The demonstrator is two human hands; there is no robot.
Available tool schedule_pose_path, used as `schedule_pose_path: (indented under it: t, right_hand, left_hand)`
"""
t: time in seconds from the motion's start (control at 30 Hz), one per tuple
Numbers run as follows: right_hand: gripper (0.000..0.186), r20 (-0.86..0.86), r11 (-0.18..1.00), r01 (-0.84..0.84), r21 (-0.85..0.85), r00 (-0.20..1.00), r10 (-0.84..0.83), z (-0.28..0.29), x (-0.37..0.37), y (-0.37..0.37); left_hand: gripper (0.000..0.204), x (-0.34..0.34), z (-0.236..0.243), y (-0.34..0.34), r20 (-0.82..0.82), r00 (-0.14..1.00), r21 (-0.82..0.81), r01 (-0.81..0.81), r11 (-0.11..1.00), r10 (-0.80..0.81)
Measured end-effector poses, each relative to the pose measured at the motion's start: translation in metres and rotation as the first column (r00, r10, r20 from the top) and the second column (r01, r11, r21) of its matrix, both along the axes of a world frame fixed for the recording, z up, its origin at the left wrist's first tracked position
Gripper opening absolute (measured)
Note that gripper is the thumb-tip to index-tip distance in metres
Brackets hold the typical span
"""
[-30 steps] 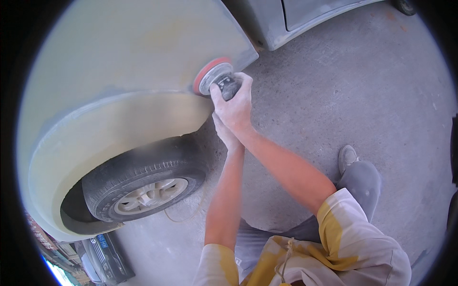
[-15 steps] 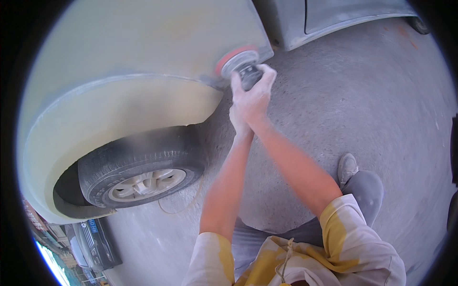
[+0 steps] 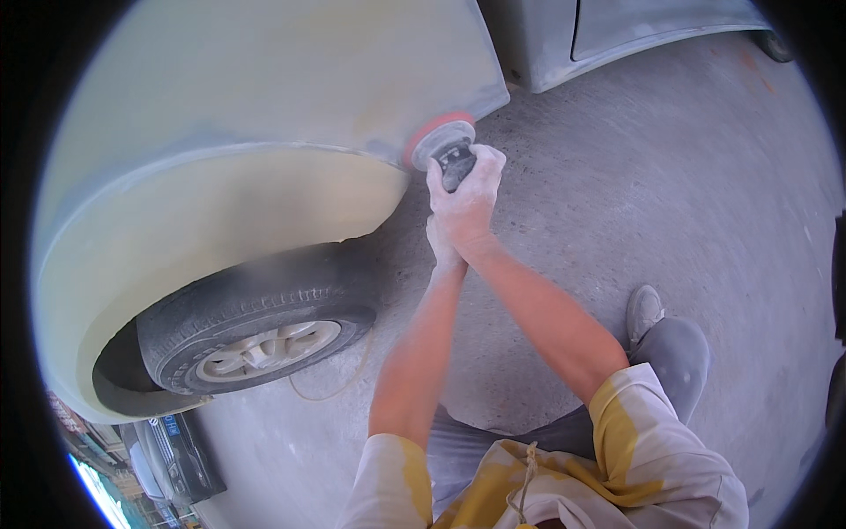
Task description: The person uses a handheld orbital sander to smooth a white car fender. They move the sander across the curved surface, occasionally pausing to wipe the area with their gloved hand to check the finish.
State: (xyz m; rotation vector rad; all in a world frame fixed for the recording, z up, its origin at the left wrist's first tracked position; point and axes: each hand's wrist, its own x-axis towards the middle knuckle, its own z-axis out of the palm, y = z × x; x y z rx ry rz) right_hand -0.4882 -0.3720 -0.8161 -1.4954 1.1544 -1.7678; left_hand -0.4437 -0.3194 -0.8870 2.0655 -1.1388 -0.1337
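Observation:
A round sander (image 3: pixel 446 143) with a reddish pad edge and a dark body leans against the lower corner of a pale, dull car body panel (image 3: pixel 291 79), just beyond the wheel arch. My right hand (image 3: pixel 469 196), white with dust, is wrapped round the sander's body, with thumb and fingers on opposite sides. Tucked behind the right wrist is my left hand (image 3: pixel 438 240), also dusty. Its fingers are hidden, so what it grips, if anything, does not show.
Below the arch sits a black tire (image 3: pixel 264 295) with a silver wheel (image 3: pixel 269 351). A thin hose or cord (image 3: pixel 330 395) lies on the grey concrete floor (image 3: pixel 564 203). Another grey panel (image 3: pixel 634 40) is at the upper right. A dark car (image 3: pixel 181 458) stands at the lower left.
The sander and both my hands have moved slightly down, toward the panel's lower edge near the arch. The pad's red edge looks less smeared now.

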Motion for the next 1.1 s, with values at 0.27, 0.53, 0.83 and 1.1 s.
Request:
schedule_pose_path:
  t: [0.27,0.53,0.83,1.1]
  right_hand:
    - [0.055,-0.069,0.997,0.074,0.023,0.995,-0.072,0.029,-0.021,-0.026]
    - [0.060,-0.097,0.995,0.001,0.101,0.995,0.008,-0.011,0.001,0.007]
    - [0.063,0.082,0.979,-0.097,0.180,0.993,0.083,-0.022,-0.021,-0.014]
    - [0.064,0.101,0.948,-0.116,0.296,0.991,0.090,0.019,-0.054,-0.042]
  left_hand:
    - [0.025,-0.017,0.034,-0.030,-0.002,0.996,0.049,0.088,0.995,-0.088]
    - [0.027,-0.005,-0.003,0.005,-0.372,0.928,-0.082,-0.028,0.996,-0.004]
    - [0.020,-0.003,-0.019,-0.009,-0.117,0.992,0.126,0.068,0.990,-0.054]
    - [0.021,-0.046,-0.003,-0.014,-0.120,0.993,0.158,0.014,0.987,0.005]
